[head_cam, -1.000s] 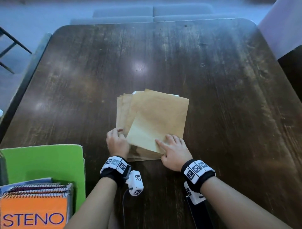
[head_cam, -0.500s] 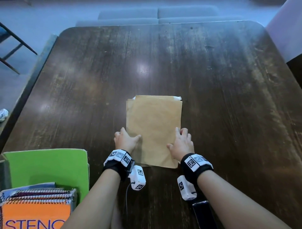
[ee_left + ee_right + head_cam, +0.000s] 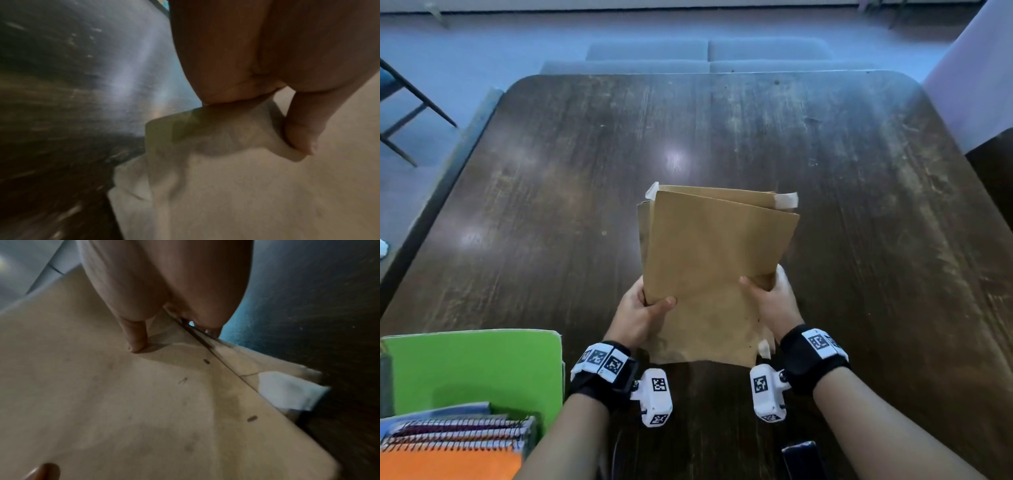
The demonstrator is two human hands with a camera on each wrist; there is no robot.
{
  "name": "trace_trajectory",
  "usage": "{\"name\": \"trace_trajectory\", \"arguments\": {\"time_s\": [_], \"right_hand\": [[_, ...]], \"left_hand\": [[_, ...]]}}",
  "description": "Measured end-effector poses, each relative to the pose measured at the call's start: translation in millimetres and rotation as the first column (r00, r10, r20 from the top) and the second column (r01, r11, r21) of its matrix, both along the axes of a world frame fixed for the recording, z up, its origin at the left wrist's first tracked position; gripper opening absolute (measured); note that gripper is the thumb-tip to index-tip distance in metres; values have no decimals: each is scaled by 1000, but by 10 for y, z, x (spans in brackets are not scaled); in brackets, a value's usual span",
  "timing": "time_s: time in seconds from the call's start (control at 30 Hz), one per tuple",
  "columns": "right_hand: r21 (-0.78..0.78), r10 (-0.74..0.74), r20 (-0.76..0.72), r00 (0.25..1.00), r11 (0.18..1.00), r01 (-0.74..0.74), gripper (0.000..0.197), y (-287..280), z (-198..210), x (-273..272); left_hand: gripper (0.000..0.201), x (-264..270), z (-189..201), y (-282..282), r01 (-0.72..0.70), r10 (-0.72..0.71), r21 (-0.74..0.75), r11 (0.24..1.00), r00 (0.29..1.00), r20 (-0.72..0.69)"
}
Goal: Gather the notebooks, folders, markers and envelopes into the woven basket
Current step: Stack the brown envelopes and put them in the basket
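A stack of brown paper envelopes (image 3: 709,260) is lifted off the dark wooden table (image 3: 551,192), its far end tilted up. My left hand (image 3: 643,308) grips the stack's near left edge, thumb on top. My right hand (image 3: 770,298) grips the near right edge, thumb on top and fingers behind. In the left wrist view the thumb (image 3: 300,134) presses into the envelopes (image 3: 246,194). The right wrist view shows a thumb (image 3: 135,337) on the envelopes (image 3: 123,402), with a white flap (image 3: 287,391) sticking out. At the bottom left stand a green folder (image 3: 472,370) and spiral notebooks (image 3: 455,435), one orange.
A dark phone-like object (image 3: 801,460) lies at the table's near edge. Grey chairs (image 3: 709,56) stand beyond the far edge, and a dark chair frame (image 3: 410,113) at the far left. A pale wall panel (image 3: 969,85) rises at the right.
The fanned envelopes were squared into one stack on the table. Both hands then gripped its near edges and lifted it off the table, tilting it up.
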State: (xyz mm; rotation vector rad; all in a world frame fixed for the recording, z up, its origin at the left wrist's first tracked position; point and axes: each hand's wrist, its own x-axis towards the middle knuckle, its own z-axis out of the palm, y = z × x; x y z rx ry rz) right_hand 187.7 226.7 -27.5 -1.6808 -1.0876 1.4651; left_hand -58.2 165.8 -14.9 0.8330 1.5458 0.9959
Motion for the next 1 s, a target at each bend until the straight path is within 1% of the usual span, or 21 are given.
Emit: {"name": "trace_trajectory", "arguments": {"time_s": [0.03,0.07,0.2,0.27,0.3,0.37,0.4,0.5,0.57,0.6,0.67,0.73,0.8,0.87,0.9,1.0], "right_hand": [[41,-24,-93,995,999,28,43,-6,65,1],[83,-38,-158,987,995,51,31,-21,141,-3],[239,-37,-260,965,966,101,25,-124,429,-33],[266,-8,-333,943,958,103,23,-183,547,-22],[292,20,-345,938,952,88,22,-206,600,-4],[376,91,-264,960,927,16,22,-231,635,51],[378,106,-215,971,925,-17,23,-241,603,77],[272,76,-114,991,961,-42,25,-304,406,135],[210,47,-54,997,977,-34,20,-325,323,153],[213,44,-48,998,977,-33,20,-325,323,163],[262,60,-82,995,964,-36,15,-318,393,168],[313,76,-91,993,949,-44,6,-295,451,180],[321,75,-40,996,945,-58,5,-291,485,188],[256,49,-41,998,966,-37,25,-291,471,180],[206,23,-45,999,979,-13,30,-315,477,165],[47,20,-12,1000,999,-20,31,-286,266,252]], "left_hand": [[34,-14,38,1,-12,12,17,1000,1000,-2],[34,-27,85,9,-29,29,37,999,1000,-10],[43,-39,334,71,-87,101,150,985,991,-90],[48,-44,435,90,-122,140,220,968,988,-68],[49,-50,466,97,-131,148,239,962,987,-55],[47,-56,467,93,-134,151,237,962,987,-53],[45,-58,433,76,-138,151,217,966,988,-44],[53,-15,354,-35,-118,117,139,983,993,15],[53,18,325,-80,-93,92,144,985,996,15],[45,29,310,-88,-92,92,157,983,996,5],[23,72,342,-85,-79,83,199,977,997,-12],[17,105,399,-83,-41,54,225,973,997,-52],[16,127,384,-56,-19,40,214,977,995,-94],[23,170,340,-51,-6,25,153,988,992,-121],[24,197,324,-55,-4,20,126,992,992,-125],[17,238,333,-52,-1,17,91,996,983,-181]]}}
